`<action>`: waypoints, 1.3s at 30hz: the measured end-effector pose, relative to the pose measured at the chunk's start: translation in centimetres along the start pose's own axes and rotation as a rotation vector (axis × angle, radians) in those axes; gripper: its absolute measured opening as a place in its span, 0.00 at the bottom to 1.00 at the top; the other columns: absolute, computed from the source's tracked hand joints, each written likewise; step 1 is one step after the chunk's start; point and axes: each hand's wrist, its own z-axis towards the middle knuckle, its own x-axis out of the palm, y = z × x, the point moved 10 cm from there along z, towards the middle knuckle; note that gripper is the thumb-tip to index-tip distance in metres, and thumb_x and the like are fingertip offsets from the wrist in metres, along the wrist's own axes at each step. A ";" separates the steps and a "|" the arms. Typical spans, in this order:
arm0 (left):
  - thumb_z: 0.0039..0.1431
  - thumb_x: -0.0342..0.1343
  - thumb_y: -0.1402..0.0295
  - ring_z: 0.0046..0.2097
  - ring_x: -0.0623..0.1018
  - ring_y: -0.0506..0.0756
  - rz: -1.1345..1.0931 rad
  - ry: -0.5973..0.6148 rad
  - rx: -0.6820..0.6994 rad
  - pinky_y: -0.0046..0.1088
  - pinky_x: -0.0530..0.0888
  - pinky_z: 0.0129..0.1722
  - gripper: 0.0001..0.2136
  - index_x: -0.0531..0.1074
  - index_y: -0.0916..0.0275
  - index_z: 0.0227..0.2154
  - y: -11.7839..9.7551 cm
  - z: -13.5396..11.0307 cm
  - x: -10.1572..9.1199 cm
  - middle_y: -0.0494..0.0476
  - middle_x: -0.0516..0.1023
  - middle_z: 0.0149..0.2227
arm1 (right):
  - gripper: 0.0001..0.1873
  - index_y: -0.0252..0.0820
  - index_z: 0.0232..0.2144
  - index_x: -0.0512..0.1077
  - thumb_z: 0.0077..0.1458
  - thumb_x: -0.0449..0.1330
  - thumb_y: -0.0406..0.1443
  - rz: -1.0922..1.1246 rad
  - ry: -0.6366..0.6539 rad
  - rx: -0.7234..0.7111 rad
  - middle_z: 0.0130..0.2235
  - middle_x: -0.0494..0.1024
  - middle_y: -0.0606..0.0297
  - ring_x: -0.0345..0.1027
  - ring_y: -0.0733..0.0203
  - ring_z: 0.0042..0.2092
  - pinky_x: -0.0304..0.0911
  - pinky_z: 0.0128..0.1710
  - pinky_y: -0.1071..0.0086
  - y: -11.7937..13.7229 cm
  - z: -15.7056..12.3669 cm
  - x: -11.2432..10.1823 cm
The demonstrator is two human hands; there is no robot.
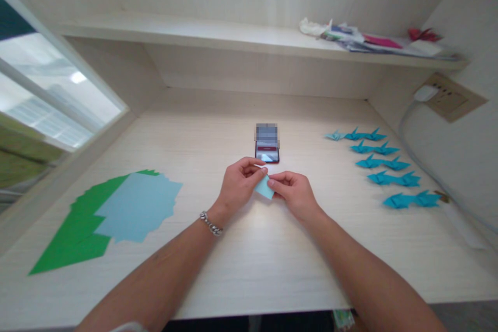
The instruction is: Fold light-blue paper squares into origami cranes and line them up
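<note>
**Small work, steady pinch: one blue paper [265, 190] between two hands**

From where I stand, both grips are closed down to a pinch, thumb against fingers, with only the paper's thickness between them. The left hand [244, 182] has the piece by its upper left, and the right hand [292, 191] has it by the right edge, the two grips just beside each other. The paper sits between them in front of the person, tilted, one corner pointing down toward the body. I can't make out from here how many layers it has, nor whether that corner touches the desk [218, 124].

It looks like a fold is being worked. I'd let one pinch anchor the paper while the other lines up the edges, and press the crease only once they meet. Squeeze too soon and a piece this small could slip askew or pick up a stray wrinkle. Resting it on the desk would probably give a sharper line.

Just beyond the fingers lies a phone [267, 151], close enough that I'd mind the knuckles. Well off to the left are fanned light-blue sheets [140, 207] over green sheets [91, 223]; to the right, folded blue birds [411, 200] stand in rows, well away from the elbows.
</note>
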 end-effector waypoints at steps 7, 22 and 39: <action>0.47 0.63 0.66 0.27 0.75 0.50 -0.057 -0.020 0.015 0.24 0.71 0.27 0.13 0.72 0.64 0.36 -0.3 -0.1 0.0 0.53 0.77 0.27 | 0.16 0.39 0.27 0.76 0.34 0.70 0.42 0.003 0.004 -0.009 0.27 0.79 0.63 0.71 0.62 0.27 0.68 0.28 0.67 0.3 -0.1 0.2; 0.39 0.68 0.67 0.28 0.77 0.52 -0.155 0.030 -0.114 0.26 0.72 0.29 0.18 0.72 0.65 0.35 1.1 0.0 -0.1 0.54 0.78 0.26 | 0.15 0.39 0.30 0.76 0.39 0.68 0.42 -0.095 0.016 -0.078 0.28 0.80 0.62 0.71 0.61 0.27 0.67 0.28 0.68 0.6 -0.2 0.4; 0.45 0.64 0.66 0.28 0.77 0.52 -0.034 0.040 -0.083 0.26 0.72 0.29 0.16 0.71 0.65 0.38 0.4 -0.3 0.1 0.55 0.78 0.26 | 0.16 0.38 0.27 0.73 0.38 0.68 0.44 -0.082 0.017 -0.008 0.24 0.77 0.64 0.69 0.63 0.24 0.67 0.26 0.68 -0.5 0.0 0.4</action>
